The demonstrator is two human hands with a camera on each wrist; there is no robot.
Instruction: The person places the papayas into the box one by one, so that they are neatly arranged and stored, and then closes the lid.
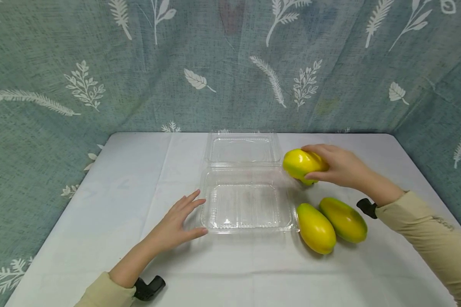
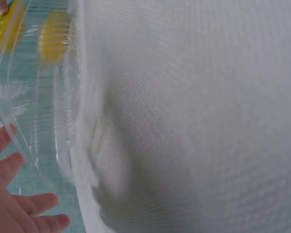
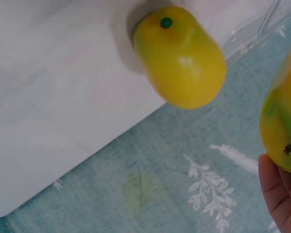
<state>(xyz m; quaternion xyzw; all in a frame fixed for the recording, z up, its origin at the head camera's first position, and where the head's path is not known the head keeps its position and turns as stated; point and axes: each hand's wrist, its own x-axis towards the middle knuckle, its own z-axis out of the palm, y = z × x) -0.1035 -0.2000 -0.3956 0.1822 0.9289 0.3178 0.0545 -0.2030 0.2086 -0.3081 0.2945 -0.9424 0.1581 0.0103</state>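
Note:
My right hand (image 1: pixel 339 166) grips a yellow-green mango (image 1: pixel 300 163) above the table, right of a clear plastic clamshell box (image 1: pixel 247 230). Just below the held fruit, another mango (image 3: pixel 182 60) lies on the cloth; in the head view it is mostly hidden. Two more mangoes, one yellow (image 1: pixel 316 230) and one greener (image 1: pixel 343 219), lie side by side off the box's front right corner. My left hand (image 1: pixel 173 226) is spread at the box's left side, fingertips at its rim; whether they touch is unclear. The box's lid (image 1: pixel 243 151) lies folded back.
A white cloth (image 1: pixel 230 273) covers the table, whose far edge meets a green leaf-patterned curtain (image 1: pixel 215 64). Black wrist cameras (image 1: pixel 150 288) are strapped at both sleeves.

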